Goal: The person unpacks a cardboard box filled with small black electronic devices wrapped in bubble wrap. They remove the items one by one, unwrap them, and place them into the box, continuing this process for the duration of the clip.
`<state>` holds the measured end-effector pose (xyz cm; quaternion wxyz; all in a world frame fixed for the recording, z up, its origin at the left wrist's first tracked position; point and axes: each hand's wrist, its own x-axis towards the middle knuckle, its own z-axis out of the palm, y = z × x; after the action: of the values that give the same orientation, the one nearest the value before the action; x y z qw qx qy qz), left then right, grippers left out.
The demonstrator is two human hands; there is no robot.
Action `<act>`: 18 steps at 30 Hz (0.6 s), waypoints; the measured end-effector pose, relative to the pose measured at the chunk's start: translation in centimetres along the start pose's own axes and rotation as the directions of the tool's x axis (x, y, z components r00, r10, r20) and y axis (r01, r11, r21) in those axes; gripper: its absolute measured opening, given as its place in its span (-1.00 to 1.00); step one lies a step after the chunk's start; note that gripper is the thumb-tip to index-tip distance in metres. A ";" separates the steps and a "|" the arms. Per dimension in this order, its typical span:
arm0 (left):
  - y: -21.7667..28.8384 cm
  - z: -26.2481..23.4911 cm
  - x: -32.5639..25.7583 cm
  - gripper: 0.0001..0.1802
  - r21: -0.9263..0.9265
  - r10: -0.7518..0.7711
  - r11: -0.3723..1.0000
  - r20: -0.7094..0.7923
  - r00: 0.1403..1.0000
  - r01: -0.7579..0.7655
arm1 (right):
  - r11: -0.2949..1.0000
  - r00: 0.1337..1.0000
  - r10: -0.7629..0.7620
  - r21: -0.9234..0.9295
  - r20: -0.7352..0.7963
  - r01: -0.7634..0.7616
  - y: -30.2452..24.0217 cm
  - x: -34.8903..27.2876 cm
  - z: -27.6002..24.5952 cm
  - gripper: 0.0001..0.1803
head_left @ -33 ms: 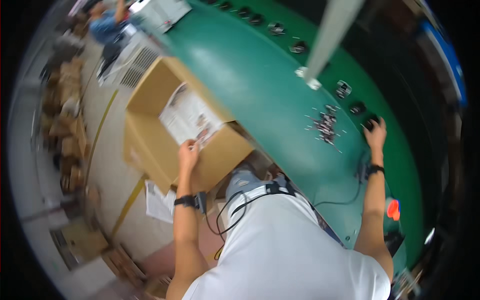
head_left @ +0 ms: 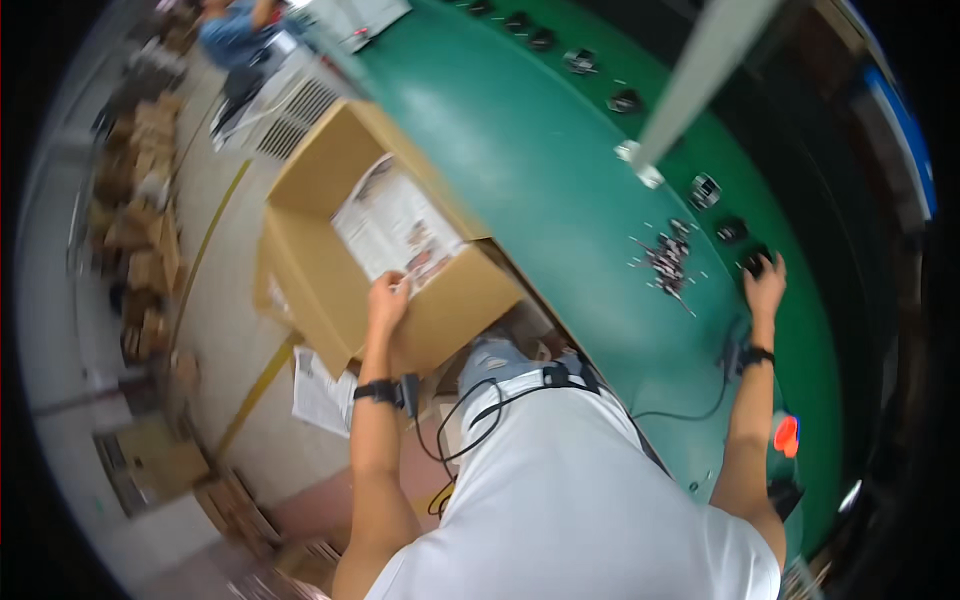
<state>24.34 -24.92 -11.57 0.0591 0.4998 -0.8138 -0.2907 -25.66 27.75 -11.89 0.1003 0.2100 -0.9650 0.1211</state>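
Note:
My right hand [head_left: 766,288] reaches to the far right of the green table, its fingers curled around a small black rounded part [head_left: 752,262]. Left of it lies a heap of small dark parts with thin pale pins [head_left: 668,262]. My left hand [head_left: 388,300] is over the near side of an open cardboard box [head_left: 465,312], fingers pinched together. Something small and pale may be between them, but blur hides what it is. Inside the box, beyond that hand, is a printed sheet [head_left: 385,215].
More dark parts [head_left: 625,101] line the green strip [head_left: 800,330] along the table's far side. A pale post [head_left: 690,90] rises from the table [head_left: 500,170]. An orange-red object [head_left: 787,436] lies by my right forearm. Another person [head_left: 235,35] is at the far left.
The whole view has shifted slightly, with the box and table a little further right. Both hands keep nearly the same places relative to the box and the black part.

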 end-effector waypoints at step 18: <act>-22.9 13.2 14.6 -0.24 -0.268 -0.943 0.282 0.100 0.318 0.921 | 0.888 0.322 0.151 0.015 0.935 -0.459 -22.8 -25.0 -5.5 -0.81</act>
<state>29.86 -39.43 -37.46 -0.0209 0.8770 -0.3166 -0.3608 7.23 18.64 -8.45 -0.5031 0.0652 -0.8510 0.1358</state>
